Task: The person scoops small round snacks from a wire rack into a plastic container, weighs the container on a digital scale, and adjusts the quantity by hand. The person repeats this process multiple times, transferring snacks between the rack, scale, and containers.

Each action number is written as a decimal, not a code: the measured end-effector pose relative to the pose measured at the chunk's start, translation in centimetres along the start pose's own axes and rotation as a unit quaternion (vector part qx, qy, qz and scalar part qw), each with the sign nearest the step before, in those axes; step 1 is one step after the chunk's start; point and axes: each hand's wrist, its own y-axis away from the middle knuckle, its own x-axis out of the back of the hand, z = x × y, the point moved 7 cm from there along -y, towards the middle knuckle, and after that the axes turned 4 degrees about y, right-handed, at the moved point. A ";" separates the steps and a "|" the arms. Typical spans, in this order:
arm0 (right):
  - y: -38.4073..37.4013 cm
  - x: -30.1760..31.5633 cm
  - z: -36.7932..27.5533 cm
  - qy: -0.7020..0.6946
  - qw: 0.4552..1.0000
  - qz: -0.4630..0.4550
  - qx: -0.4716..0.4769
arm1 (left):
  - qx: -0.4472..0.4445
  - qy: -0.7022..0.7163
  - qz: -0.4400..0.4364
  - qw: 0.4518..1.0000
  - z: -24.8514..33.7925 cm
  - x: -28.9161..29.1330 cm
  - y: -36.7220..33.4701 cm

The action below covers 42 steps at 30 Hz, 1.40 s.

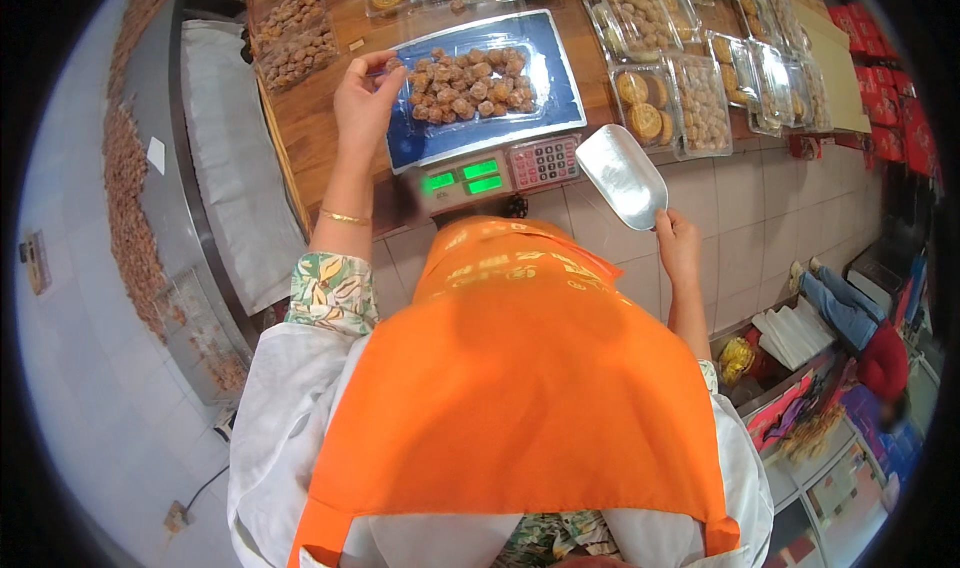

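Note:
Over the left edge of the scale's blue tray [395,146] is my left hand [362,96], its thumb and forefinger closed together. A small brown bit seems to show at those fingertips, too small to name. On the tray lies a clear plastic box [541,83] holding a heap of brown, sugar-dusted balls [470,86]. The digital scale [470,180] has lit green displays and a keypad [543,161]. My right hand [679,240] grips the handle of a shiny metal scoop [622,176]. The scoop's bowl is empty and points up and left, right of the keypad.
Clear boxes of brown balls [703,103] and round biscuits [640,108] crowd the right of the wooden table [575,43]. More boxed balls [290,33] sit at its far left. Red packages [885,88] stand beyond the right end. A person [850,318] is at the far right.

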 end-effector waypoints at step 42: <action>5.9 1.0 6.2 0.012 0.997 0.036 -0.070 | -0.071 -0.574 -0.068 0.813 -5.6 -13.2 -16.5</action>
